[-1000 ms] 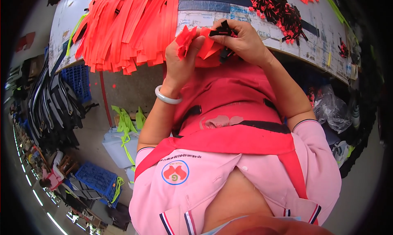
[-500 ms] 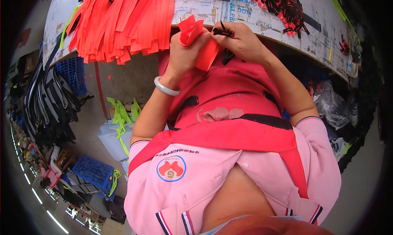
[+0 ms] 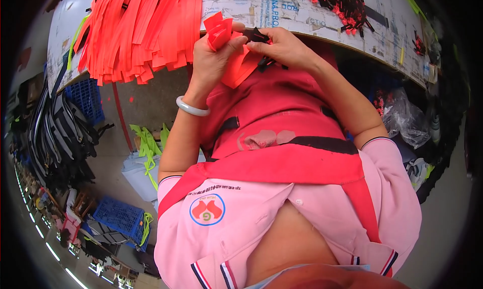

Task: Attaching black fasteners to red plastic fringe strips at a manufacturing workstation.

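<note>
A folded bundle of orange-red fabric strip (image 3: 217,31) is in my left hand (image 3: 210,60), whose fingers are wrapped round it; its lower end hangs below my thumb. Close beside it, my right hand (image 3: 286,48) pinches a small black strip piece (image 3: 257,35). More black ends stick out under my right fingers. Both hands are nearly together at the near edge of the table, above my red apron (image 3: 282,108). Where the black piece meets the red strip is partly covered by my fingers.
Many long orange-red strips (image 3: 141,32) drape over the front edge of the worn white table (image 3: 292,17). At its right lies a heap of small black-and-red pieces (image 3: 347,12). Blue crates (image 3: 118,213) and hanging black straps (image 3: 60,123) are on the left.
Both hands have shifted a little to the left with the red bundle and the black piece. The black piece now shows more between my right thumb and fingers.
</note>
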The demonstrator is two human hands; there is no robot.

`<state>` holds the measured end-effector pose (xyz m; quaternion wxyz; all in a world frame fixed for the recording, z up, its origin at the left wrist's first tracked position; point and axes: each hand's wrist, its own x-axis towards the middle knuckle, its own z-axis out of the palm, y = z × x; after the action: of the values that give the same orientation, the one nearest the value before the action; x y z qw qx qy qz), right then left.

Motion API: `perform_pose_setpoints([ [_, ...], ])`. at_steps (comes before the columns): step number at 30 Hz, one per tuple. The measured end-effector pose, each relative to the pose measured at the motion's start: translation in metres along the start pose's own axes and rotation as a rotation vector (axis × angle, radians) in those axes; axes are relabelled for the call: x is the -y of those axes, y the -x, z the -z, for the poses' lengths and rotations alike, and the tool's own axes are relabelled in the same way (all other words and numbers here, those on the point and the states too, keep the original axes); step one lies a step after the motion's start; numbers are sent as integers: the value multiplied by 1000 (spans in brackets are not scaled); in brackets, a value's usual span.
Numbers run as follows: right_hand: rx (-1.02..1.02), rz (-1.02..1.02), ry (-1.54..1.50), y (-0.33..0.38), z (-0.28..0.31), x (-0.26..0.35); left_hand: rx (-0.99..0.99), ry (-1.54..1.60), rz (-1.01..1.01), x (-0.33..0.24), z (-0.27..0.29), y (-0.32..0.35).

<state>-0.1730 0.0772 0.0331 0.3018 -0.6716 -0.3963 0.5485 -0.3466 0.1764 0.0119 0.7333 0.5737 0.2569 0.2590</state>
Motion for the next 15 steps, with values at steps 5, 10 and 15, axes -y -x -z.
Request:
perform_pose_setpoints([
  [5, 52, 126, 100, -6, -7, -14, -83, -18, -92, 7, -6, 2],
  [10, 61, -144, -108, -4, 4, -58, -189, 177, -31, 0, 9, 1],
  [15, 150, -124, -748, 9, -3, -48, -171, 33, -92, 4, 4, 5],
])
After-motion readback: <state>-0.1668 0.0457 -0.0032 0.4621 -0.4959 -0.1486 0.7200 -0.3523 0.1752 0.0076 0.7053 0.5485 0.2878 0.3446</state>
